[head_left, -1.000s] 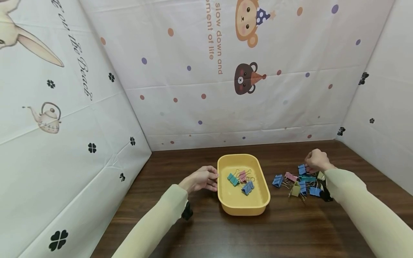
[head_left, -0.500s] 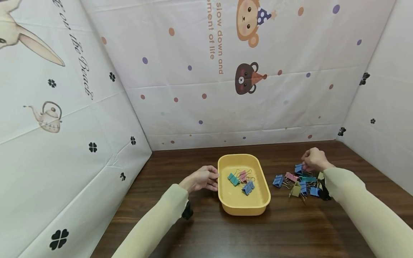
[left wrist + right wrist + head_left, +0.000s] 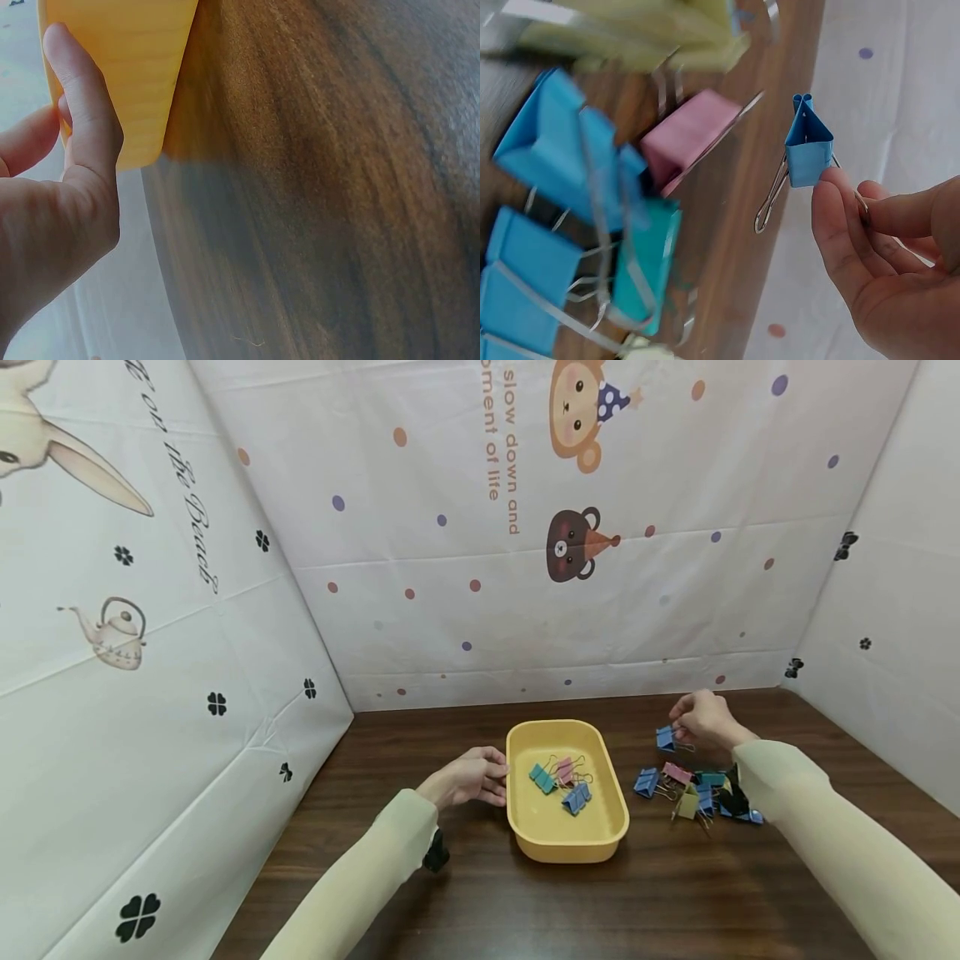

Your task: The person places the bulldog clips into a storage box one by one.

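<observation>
My right hand point(image 3: 705, 717) pinches a blue binder clip point(image 3: 810, 157) by one wire handle, between thumb and fingers. In the head view it holds the clip above and behind a pile of binder clips, among them a pink clip point(image 3: 690, 135), a teal clip point(image 3: 649, 262) and an olive-yellow clip point(image 3: 686, 803). My left hand point(image 3: 472, 775) rests its fingers against the outside of the left wall of a yellow tray point(image 3: 566, 852), right at the rim. Inside the tray lie a teal clip point(image 3: 543, 778), a pink clip point(image 3: 564, 770) and a blue clip point(image 3: 576, 798).
The tray stands on a dark wood table point(image 3: 480, 910), left of the pile. Another blue clip point(image 3: 647, 782) lies at the pile's left edge, nearest the tray. White printed sheets point(image 3: 450, 610) rise as walls behind and on both sides.
My right hand has lifted the blue clip out of the pile and carried it left and away from me. My left hand and the tray have stayed in place.
</observation>
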The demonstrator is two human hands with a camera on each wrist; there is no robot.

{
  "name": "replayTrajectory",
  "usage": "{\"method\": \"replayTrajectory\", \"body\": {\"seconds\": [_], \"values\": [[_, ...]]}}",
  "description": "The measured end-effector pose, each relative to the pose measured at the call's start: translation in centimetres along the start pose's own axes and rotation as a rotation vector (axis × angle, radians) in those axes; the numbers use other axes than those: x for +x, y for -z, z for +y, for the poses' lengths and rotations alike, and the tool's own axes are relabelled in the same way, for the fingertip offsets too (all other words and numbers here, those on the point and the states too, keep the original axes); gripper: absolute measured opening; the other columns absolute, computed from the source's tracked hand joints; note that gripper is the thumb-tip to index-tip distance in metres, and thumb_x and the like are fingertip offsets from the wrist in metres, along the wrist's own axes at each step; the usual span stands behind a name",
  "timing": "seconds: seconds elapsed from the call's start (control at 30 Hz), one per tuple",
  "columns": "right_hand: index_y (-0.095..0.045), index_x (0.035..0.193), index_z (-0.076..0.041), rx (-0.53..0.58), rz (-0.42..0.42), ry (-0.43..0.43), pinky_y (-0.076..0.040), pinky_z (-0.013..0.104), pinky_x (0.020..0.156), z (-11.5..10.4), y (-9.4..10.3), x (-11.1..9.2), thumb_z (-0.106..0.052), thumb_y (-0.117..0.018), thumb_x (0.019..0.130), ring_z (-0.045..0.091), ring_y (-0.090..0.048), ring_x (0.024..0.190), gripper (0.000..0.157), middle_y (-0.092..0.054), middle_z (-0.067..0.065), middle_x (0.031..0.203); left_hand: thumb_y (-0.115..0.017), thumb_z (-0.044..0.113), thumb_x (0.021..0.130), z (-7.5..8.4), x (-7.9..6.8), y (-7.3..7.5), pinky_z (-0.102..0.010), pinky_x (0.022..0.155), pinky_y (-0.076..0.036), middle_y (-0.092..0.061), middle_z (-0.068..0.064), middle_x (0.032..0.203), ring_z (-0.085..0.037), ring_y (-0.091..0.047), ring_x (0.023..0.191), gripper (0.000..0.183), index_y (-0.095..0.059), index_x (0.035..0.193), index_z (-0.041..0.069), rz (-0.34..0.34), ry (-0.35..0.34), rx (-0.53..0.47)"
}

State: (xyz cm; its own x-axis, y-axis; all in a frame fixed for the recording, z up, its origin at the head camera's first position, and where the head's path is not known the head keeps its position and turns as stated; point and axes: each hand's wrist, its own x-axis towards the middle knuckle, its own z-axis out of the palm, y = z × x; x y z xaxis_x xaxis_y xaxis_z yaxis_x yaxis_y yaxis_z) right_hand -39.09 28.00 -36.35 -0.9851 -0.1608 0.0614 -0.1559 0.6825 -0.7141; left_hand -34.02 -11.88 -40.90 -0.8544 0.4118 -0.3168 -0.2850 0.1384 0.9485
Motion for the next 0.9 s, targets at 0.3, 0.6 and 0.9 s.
{"method": "replayTrajectory", "body": {"seconds": [0.3, 0.6, 0.9], "values": [[-0.057, 0.097, 0.015, -0.004, 0.014, 0.077, -0.055, 0.037, 0.054, -3.4, -1.0, 0.6, 0.004, -0.047, 0.086, 0.024, -0.064, 0.059, 0.018, -0.065, 0.022, 0.078, -0.045, 0.007, 0.092, 0.0, -0.1, 0.0, -0.04, 0.065, -0.055, -0.056, -0.018, 0.09, -0.022, -0.061, 0.062, 0.037, -0.031, 0.124, -0.007, -0.003, 0.003, 0.001], [-0.06, 0.095, 0.012, -0.012, 0.024, 0.138, -0.055, 0.037, 0.056, -6.6, -2.1, 0.9, 0.001, -0.052, 0.085, 0.027, -0.065, 0.062, 0.017, -0.066, 0.023, 0.081, -0.046, 0.007, 0.092, 0.1, -0.1, 0.0, -0.04, 0.064, -0.055, -0.057, -0.017, 0.089, -0.022, -0.061, 0.062, 0.031, -0.036, 0.119, -0.005, 0.0, 0.002, -0.001], [-0.061, 0.093, 0.009, 0.008, 0.016, 0.218, -0.055, 0.036, 0.055, -9.0, -3.7, 0.7, 0.003, -0.051, 0.085, 0.026, -0.064, 0.06, 0.014, -0.065, 0.023, 0.08, -0.047, 0.008, 0.092, 0.2, -0.2, 0.0, -0.04, 0.064, -0.055, -0.057, -0.018, 0.089, -0.023, -0.061, 0.062, 0.023, -0.04, 0.112, -0.001, 0.003, 0.002, 0.0]]}}
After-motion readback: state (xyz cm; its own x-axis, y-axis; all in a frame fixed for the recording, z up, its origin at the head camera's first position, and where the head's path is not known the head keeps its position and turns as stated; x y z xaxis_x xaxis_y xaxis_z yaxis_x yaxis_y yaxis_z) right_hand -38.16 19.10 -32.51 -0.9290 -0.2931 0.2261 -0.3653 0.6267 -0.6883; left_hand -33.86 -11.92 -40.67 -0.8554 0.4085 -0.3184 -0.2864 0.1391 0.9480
